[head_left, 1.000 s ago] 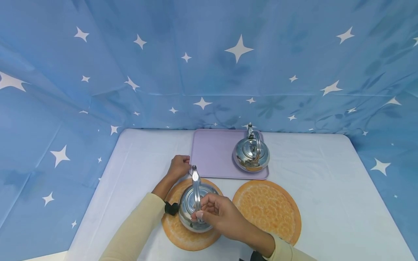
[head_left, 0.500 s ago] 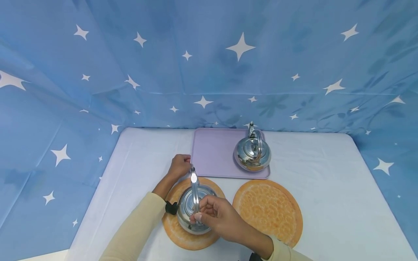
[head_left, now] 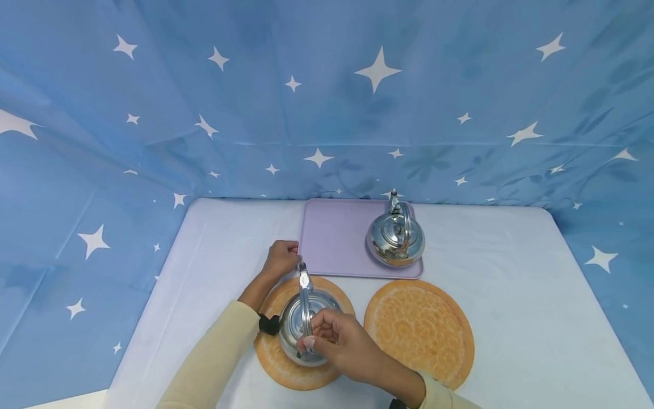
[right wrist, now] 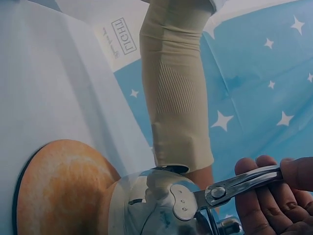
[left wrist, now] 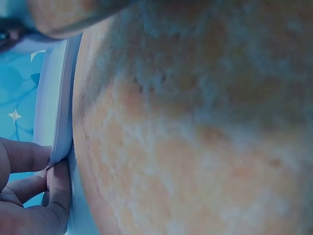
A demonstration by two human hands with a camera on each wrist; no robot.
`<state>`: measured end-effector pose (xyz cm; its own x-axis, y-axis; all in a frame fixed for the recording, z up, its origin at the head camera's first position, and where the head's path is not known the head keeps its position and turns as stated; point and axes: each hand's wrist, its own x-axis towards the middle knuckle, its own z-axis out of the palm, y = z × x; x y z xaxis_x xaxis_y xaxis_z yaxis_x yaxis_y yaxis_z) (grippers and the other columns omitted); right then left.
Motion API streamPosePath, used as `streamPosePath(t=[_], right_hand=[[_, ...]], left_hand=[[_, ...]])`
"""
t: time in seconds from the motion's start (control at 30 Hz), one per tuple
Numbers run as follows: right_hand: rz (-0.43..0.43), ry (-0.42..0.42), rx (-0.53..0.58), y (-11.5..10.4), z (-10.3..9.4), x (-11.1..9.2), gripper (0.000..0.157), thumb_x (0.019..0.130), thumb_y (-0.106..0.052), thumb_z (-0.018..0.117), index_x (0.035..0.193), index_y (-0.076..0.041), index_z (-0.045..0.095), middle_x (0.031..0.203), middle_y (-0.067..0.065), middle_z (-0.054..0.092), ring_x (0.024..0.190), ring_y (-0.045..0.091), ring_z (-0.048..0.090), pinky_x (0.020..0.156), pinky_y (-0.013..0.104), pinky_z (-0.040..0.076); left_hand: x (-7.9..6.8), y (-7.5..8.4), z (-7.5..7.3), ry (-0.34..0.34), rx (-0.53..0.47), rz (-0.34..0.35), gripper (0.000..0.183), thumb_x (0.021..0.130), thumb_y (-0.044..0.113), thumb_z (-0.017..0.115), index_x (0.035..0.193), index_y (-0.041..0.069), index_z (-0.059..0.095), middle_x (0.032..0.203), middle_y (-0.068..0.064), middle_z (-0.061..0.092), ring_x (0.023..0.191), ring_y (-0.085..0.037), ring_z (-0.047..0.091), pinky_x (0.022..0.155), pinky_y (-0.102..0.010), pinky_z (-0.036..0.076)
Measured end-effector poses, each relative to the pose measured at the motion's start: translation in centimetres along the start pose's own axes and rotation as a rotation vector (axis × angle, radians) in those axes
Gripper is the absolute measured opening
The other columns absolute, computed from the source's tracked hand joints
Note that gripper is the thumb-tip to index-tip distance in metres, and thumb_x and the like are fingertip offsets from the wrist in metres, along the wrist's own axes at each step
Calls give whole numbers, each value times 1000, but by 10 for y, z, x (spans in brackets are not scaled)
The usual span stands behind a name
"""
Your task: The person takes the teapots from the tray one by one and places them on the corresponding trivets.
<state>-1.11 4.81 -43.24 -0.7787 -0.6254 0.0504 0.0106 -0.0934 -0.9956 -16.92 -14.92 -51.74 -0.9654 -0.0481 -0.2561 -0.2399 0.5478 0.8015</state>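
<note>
My right hand [head_left: 349,346] holds a shiny steel teapot [head_left: 292,341] by its arched handle [right wrist: 244,186], thumb on one side and fingers curled under it. The teapot is over the left round mat [head_left: 278,372], which has a bread-like print, and its spout points away from me. In the left wrist view its rounded underside [left wrist: 68,22] shows above the mat. My left hand [head_left: 281,258] pinches the near left corner of a lilac tray [head_left: 332,238] between thumb and fingers. A second steel teapot [head_left: 390,250] stands on the tray's right end.
A matching round mat [head_left: 421,329] lies to the right of the first, below the tray. White cloth [head_left: 516,272] covers the table. A blue curtain with white stars [head_left: 337,96] hangs along the back and left side.
The held teapot has shifted slightly left over its mat. Both hands keep their grips, the left on the tray corner and the right on the teapot handle.
</note>
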Motion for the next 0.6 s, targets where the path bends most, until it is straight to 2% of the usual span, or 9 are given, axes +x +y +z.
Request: streamPosePath(t=[0.33, 0.47, 0.6], right_hand=[[29, 12, -7, 7, 3, -3, 15, 94, -9, 62, 97, 5, 56, 93, 13, 71, 85, 27, 69, 70, 35, 56], [40, 5, -1, 10, 3, -4, 16, 95, -10, 62, 97, 5, 56, 94, 12, 71, 87, 30, 69, 72, 32, 55], [46, -6, 16, 12, 2, -7, 15, 95, -9, 61, 96, 4, 54, 97, 13, 72, 91, 34, 68, 75, 35, 56]], left_hand=[[-1, 0, 1, 8, 4, -10, 42, 80, -6, 63, 121, -11, 61, 94, -14, 66, 85, -21, 60, 71, -26, 51], [0, -1, 1, 6, 4, -3, 41, 80, -6, 64, 120, -10, 62, 93, -13, 66, 83, -20, 60, 70, -25, 50], [2, -2, 1, 2, 5, 1, 40, 80, -5, 65, 119, -10, 63, 92, -12, 66, 82, -19, 59, 71, -26, 49]])
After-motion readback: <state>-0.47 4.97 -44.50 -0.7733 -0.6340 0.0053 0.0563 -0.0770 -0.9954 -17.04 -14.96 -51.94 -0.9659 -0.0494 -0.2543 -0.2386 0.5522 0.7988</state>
